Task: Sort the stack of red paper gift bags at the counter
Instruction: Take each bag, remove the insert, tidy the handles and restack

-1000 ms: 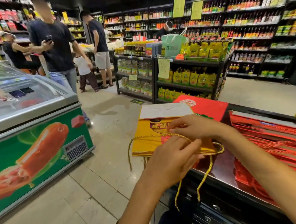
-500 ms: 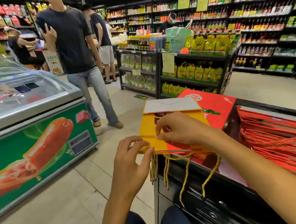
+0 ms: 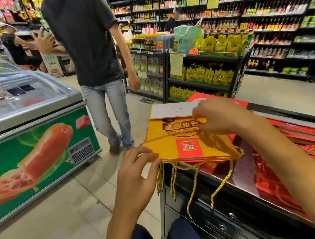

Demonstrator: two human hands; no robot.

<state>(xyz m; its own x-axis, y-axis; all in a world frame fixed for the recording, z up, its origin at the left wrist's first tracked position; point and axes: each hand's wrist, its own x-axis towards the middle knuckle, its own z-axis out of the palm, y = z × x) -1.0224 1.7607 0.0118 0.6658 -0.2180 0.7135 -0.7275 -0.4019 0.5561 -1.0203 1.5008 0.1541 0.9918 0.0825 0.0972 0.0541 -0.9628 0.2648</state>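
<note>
Both hands pinch the yellow bag point(image 3: 182, 147) overhanging the counter point(image 3: 247, 186) edge.

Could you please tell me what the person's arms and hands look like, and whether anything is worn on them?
Both forearms are bare up to the frame edge; no sleeves show. The left hand and right hand carry no gloves, rings, watch or bracelet.

Flat bag stack point(image 3: 187, 147) sits on counter's point(image 3: 243, 173) left end, cords hanging over the front edge. More bags point(image 3: 290, 136) to its right. Left hand point(image 3: 137, 173) at stack's near-left corner, right hand point(image 3: 220, 114) on top. Freezer point(image 3: 34, 125) left across aisle, shelves point(image 3: 201, 67) behind.
</note>
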